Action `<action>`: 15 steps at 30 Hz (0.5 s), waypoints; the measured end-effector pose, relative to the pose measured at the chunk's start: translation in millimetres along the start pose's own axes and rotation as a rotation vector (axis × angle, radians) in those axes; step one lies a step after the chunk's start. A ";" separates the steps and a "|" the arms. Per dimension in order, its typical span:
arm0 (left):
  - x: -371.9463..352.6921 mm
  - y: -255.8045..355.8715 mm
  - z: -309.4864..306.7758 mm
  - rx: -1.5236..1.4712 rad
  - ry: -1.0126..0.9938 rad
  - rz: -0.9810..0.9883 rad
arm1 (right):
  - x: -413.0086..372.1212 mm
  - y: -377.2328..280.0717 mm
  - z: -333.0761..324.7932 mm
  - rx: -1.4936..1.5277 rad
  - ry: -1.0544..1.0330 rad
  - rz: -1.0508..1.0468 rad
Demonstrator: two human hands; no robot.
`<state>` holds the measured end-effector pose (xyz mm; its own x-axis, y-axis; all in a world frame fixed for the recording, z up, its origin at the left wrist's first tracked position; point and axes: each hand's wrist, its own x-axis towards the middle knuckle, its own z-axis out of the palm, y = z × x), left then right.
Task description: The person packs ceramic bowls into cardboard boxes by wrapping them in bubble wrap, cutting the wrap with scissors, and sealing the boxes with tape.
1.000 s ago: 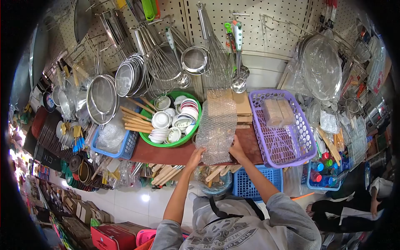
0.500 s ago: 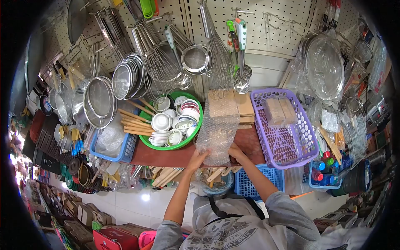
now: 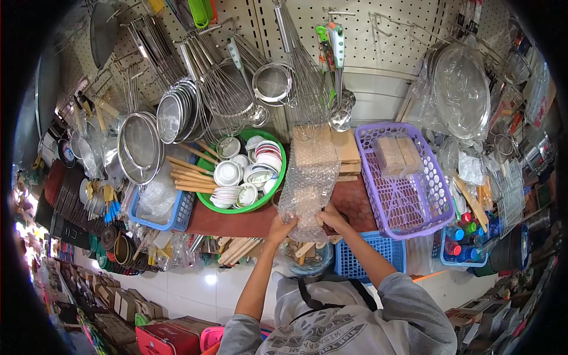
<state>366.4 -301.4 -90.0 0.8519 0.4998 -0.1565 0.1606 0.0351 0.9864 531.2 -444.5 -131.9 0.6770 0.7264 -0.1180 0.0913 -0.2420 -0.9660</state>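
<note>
From where I stand, the bubble wrap (image 3: pixel 310 177) is mid-frame, its long axis running nearly up and down the picture, the far end leaning slightly right over cardboard (image 3: pixel 348 147), the near end past the front edge of the red-brown shelf (image 3: pixel 234 222). The left hand (image 3: pixel 280 228) grips its lower left edge; the right hand (image 3: pixel 332 218) has the lower right edge, fingers curled in. A green basin (image 3: pixel 283 171) of small bowls (image 3: pixel 227 174) sits just left of the wrap, a purple basket (image 3: pixel 378 207) to its right. At bottom centre, the grey shirt (image 3: pixel 322 345) shows "WISATA" and "WISH YOU", the rest too blurred to read
</note>
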 end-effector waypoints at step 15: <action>-42.9 -2.4 6.1 0.136 0.126 0.119 | -32.7 30.0 11.6 0.063 -0.050 -0.118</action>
<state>332.5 -328.2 -85.9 0.8011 0.5980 -0.0236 0.1355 -0.1429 0.9804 503.4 -468.0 -159.7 0.6269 0.7790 -0.0126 0.1213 -0.1137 -0.9861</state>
